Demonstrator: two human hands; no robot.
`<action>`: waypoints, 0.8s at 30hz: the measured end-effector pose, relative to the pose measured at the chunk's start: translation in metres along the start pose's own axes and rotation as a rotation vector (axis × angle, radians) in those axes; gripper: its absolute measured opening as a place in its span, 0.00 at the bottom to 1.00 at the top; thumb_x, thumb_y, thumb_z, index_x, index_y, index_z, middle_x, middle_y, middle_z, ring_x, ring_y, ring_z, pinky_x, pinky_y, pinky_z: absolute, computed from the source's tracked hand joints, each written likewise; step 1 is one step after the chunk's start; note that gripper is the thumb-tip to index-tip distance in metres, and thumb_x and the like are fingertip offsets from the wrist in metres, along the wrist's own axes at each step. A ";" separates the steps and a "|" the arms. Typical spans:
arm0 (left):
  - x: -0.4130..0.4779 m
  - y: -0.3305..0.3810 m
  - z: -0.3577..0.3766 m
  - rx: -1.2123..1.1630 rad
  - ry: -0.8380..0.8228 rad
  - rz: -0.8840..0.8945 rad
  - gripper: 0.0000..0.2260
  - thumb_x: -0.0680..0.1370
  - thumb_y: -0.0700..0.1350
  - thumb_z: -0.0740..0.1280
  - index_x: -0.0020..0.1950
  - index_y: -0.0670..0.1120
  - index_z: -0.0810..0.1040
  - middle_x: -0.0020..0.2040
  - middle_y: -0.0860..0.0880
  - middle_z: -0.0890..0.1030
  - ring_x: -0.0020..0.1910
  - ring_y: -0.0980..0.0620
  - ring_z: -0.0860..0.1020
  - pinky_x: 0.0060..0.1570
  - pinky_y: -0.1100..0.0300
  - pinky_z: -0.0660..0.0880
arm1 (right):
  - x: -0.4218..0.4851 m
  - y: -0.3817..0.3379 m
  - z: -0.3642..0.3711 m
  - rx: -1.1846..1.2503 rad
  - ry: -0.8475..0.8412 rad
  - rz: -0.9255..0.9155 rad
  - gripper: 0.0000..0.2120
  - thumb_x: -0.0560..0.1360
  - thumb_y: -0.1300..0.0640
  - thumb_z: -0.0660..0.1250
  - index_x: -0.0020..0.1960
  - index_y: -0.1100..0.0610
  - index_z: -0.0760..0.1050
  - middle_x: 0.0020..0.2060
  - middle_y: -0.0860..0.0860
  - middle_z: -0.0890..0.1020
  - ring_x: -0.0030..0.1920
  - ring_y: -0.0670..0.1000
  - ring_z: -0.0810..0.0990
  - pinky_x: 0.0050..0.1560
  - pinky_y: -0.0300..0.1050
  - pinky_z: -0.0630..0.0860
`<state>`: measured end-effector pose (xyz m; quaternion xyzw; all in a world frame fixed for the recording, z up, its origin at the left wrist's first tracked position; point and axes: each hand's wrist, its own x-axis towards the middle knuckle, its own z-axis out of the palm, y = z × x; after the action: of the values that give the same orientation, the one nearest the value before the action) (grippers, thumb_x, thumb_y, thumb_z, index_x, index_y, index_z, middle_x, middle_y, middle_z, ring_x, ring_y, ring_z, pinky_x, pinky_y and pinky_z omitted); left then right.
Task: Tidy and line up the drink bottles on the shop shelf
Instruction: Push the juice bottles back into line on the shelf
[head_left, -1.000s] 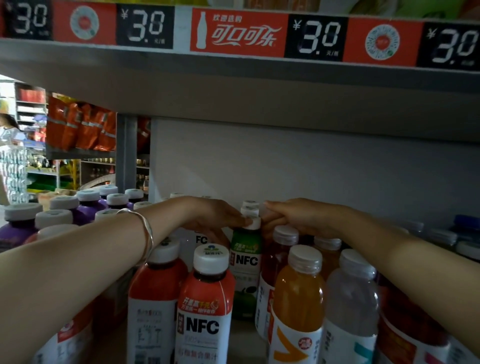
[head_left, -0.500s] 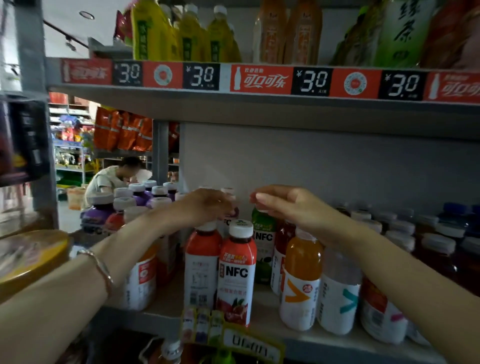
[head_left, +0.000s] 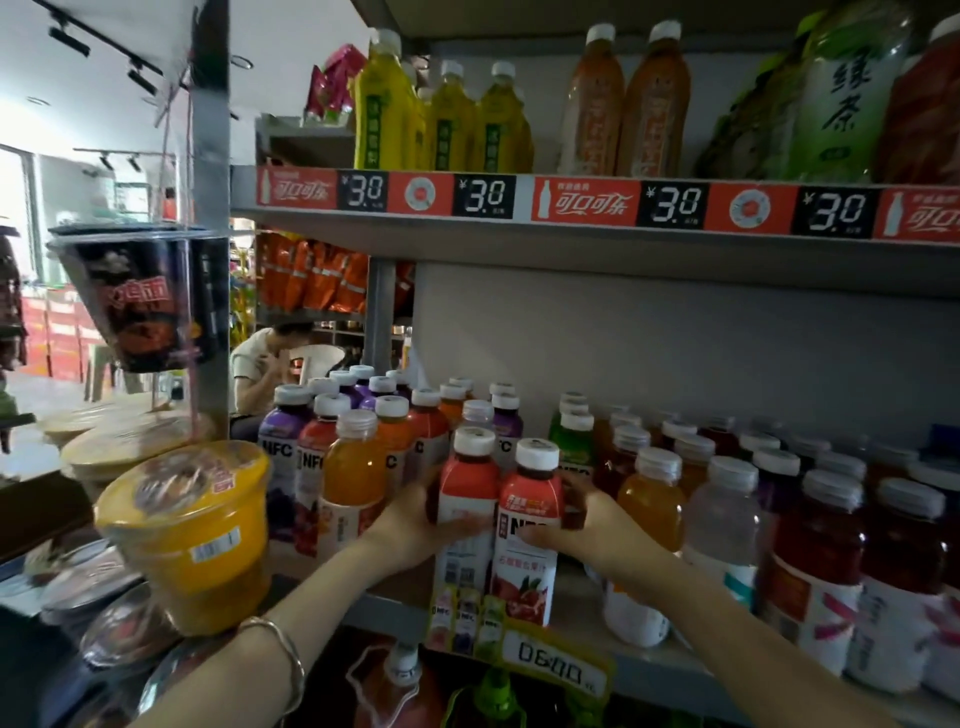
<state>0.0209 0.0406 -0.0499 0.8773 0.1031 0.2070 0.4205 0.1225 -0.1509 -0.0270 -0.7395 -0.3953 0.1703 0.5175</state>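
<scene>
Now we clasp touching upright pair: left hand (head_left: 410, 525), 9 o'clock, fingers curled round left red bottle (head_left: 467, 483); right hand (head_left: 600, 530), 3 o'clock, fingers curled round right red bottle (head_left: 535, 493).

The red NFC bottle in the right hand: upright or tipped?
Upright. The red NFC bottle stands on the shelf, white cap on top; the right hand grips it, the left hand its red neighbour.

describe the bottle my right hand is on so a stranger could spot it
On the front edge of the middle shelf, above the yellow price tag, two white-capped red juice bottles stand side by side. It is the right one, in the right hand. Its label faces out showing NFC and red fruit; its neighbour shows a barcode.
</scene>
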 end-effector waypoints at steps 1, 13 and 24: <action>0.000 -0.001 0.000 -0.007 0.026 0.001 0.26 0.71 0.51 0.74 0.65 0.52 0.67 0.58 0.54 0.77 0.58 0.57 0.75 0.64 0.55 0.72 | 0.001 0.001 0.000 -0.016 0.014 -0.007 0.24 0.68 0.55 0.75 0.57 0.42 0.67 0.49 0.39 0.78 0.49 0.37 0.77 0.40 0.32 0.75; -0.003 -0.013 -0.005 -0.001 0.236 0.014 0.30 0.70 0.53 0.74 0.68 0.50 0.66 0.62 0.50 0.77 0.63 0.51 0.75 0.62 0.56 0.71 | 0.009 0.009 0.007 -0.089 0.069 -0.019 0.32 0.66 0.53 0.76 0.66 0.51 0.67 0.57 0.45 0.78 0.59 0.47 0.76 0.59 0.46 0.74; 0.002 0.010 -0.023 0.098 0.288 0.182 0.26 0.79 0.54 0.59 0.76 0.51 0.56 0.71 0.49 0.70 0.70 0.51 0.68 0.67 0.56 0.67 | 0.022 0.015 0.026 -0.128 0.013 -0.078 0.24 0.68 0.56 0.75 0.58 0.45 0.67 0.53 0.46 0.80 0.55 0.48 0.80 0.55 0.46 0.78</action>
<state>0.0130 0.0507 -0.0283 0.8637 0.0925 0.3626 0.3375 0.1251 -0.1201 -0.0480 -0.7562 -0.4307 0.1195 0.4779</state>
